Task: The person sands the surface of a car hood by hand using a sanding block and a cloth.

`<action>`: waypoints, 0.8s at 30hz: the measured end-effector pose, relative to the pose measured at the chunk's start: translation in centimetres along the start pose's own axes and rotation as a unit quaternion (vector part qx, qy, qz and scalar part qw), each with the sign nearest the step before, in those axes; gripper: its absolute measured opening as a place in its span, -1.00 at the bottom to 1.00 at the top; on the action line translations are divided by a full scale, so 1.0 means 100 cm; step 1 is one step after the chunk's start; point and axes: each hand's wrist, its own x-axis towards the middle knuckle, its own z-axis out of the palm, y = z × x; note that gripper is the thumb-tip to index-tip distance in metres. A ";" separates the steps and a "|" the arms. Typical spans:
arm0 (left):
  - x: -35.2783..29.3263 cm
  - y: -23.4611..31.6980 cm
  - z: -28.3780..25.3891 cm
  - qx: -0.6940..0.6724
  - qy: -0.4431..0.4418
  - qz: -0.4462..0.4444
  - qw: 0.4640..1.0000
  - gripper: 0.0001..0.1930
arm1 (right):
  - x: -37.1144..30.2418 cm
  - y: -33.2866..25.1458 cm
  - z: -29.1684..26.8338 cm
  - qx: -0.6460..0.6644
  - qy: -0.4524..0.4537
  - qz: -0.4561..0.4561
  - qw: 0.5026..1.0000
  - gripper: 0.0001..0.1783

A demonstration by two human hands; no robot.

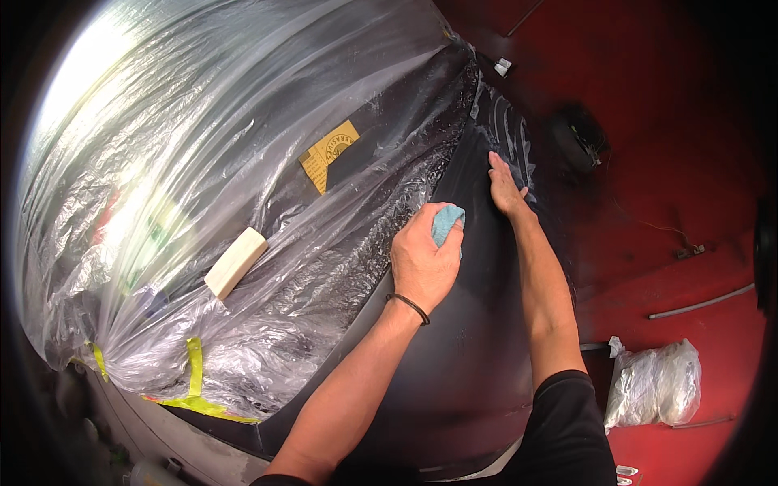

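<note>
the left hand [423, 263] is closing its grip around a blue cloth [446, 222], pressing it on the black car panel [462, 356] near the middle. the right hand [504, 185] is lying open and flat, holding nothing, on the panel just beyond the cloth (fingers pointing far). clear plastic sheet [227, 146] is covering the left side, with a pale block [235, 262] resting on it and yellow tape [194, 368] at its near edge. a white bag [655, 385] is sitting on the red floor [681, 121], right.
</note>
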 end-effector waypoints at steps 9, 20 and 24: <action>0.015 -0.011 -0.035 -0.055 0.072 0.002 0.996 -0.77 | -0.205 -0.085 0.060 -0.006 -0.074 -0.323 0.943 -0.24; 0.007 -0.001 -0.018 -0.069 0.048 -0.026 0.996 -0.77 | -0.024 -0.044 0.023 0.047 -0.009 -0.086 0.995 -0.28; 0.019 -0.015 -0.040 -0.083 0.098 -0.034 0.991 -0.77 | -0.200 -0.092 0.064 0.045 -0.040 -0.317 0.947 -0.27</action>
